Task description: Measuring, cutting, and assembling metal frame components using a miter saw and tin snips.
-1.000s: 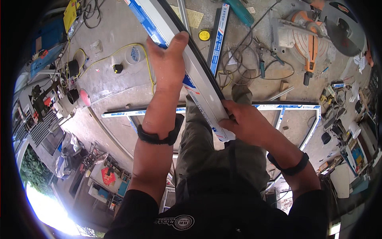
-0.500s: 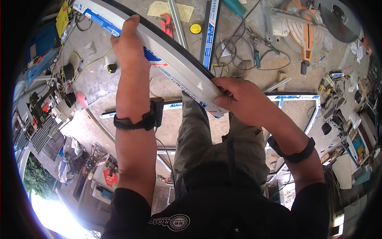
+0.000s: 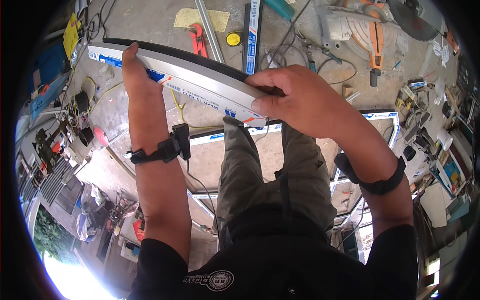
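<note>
I hold an aluminium profile (image 3: 200, 73) across in front of me, above the floor. It is silver-grey, with a black strip along its far edge and blue-and-white protective film on its near side. My left hand (image 3: 141, 75) is closed round it toward the left end, thumb over the top. At the right end my right hand (image 3: 310, 102) grips it, thumb on the near face and fingers over the black edge; some of those fingers are hidden. Below lies an assembled aluminium frame (image 3: 205, 138) on the floor, around my legs.
Ahead on the floor are a red hand tool (image 3: 198, 42), a yellow tape measure (image 3: 233, 39), a film-wrapped profile (image 3: 252, 45) and a teal power tool (image 3: 280, 8). An orange mitre saw (image 3: 376, 50) stands far right, near loose cables. Clutter lines both sides.
The profile has turned closer to level across my view; its left end has come nearer and its right end has risen slightly away. Both hands have moved left with it, still gripping.
</note>
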Tool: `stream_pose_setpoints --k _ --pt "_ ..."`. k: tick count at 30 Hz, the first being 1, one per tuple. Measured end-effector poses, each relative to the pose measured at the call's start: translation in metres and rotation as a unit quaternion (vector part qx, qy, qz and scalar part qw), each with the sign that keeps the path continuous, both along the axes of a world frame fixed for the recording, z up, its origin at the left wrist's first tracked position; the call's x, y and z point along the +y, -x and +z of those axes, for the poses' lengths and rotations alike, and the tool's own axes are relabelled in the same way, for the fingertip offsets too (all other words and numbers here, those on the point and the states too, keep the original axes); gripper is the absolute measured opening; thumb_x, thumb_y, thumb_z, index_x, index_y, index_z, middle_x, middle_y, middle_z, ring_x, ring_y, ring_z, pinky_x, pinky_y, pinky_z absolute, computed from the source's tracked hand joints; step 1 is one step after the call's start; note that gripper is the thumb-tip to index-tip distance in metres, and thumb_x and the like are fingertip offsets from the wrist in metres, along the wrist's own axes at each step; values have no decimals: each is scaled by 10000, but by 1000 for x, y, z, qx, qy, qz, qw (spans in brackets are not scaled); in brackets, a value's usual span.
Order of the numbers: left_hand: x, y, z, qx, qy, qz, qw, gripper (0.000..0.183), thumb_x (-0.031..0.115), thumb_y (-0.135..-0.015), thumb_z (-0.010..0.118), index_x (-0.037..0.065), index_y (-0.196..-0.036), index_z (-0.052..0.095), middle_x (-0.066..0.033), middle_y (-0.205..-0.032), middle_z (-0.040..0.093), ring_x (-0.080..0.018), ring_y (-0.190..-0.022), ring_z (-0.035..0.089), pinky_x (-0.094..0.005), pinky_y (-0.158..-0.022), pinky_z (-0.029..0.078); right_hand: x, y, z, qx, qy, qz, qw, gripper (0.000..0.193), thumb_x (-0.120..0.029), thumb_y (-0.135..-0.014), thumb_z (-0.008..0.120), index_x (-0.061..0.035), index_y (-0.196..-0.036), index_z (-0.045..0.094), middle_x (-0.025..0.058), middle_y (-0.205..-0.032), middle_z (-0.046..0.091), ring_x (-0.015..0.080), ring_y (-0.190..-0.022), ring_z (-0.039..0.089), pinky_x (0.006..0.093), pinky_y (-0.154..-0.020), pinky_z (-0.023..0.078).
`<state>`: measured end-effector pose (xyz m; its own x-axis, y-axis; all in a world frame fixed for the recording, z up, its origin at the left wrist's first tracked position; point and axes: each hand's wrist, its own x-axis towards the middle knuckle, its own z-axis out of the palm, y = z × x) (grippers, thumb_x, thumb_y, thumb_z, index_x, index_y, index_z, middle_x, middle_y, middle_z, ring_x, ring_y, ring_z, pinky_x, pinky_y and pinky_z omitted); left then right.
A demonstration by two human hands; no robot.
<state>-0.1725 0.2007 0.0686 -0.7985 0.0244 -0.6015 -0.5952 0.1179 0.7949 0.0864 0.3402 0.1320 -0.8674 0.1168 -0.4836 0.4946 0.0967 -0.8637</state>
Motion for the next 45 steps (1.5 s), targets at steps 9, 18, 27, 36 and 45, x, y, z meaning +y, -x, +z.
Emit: stream_pose_setpoints --k 9,18,27,36,45 --pt "-6 13 -12 -18 30 8 999 358 294 -849 598 59 -1114 550 -129 -1052 646 -304 -968 631 -460 -889 496 16 41 19 -113 -122 170 971 280 -181 -827 647 22 -1020 663 188 -866 669 346 -818 656 437 -735 505" --pt "6 -43 1 -23 -115 10 993 431 269 -852 601 47 -1213 522 -125 -1155 596 -299 -1059 590 -447 -950 468 -16 43 -6 80 -315 33 945 150 -134 -738 636 -4 -777 700 172 -755 678 303 -675 684 408 -618 551" --pt "25 -50 27 -53 -164 -35 984 453 309 -897 493 -8 -1220 478 -196 -1160 567 -331 -1066 571 -466 -961 449 10 53 11 62 -146 -146 976 895 -511 -695 793 80 -1301 503 254 -1143 609 295 -1054 632 359 -894 485" --pt "22 -51 25 -63 -190 -38 979 413 310 -900 454 5 -1175 498 -179 -1111 584 -328 -1036 587 -473 -932 470 -12 43 5 -82 383 -202 898 761 -499 -715 780 10 -1236 560 108 -1049 619 211 -952 615 370 -838 516" --pt "21 -49 24 -43 -192 -40 980 401 333 -888 446 19 -1124 527 -166 -1054 602 -316 -984 603 -467 -893 481 -13 58 9 -84 313 -213 922 555 -295 -709 718 31 -1138 587 108 -953 630 193 -854 608 322 -730 525"
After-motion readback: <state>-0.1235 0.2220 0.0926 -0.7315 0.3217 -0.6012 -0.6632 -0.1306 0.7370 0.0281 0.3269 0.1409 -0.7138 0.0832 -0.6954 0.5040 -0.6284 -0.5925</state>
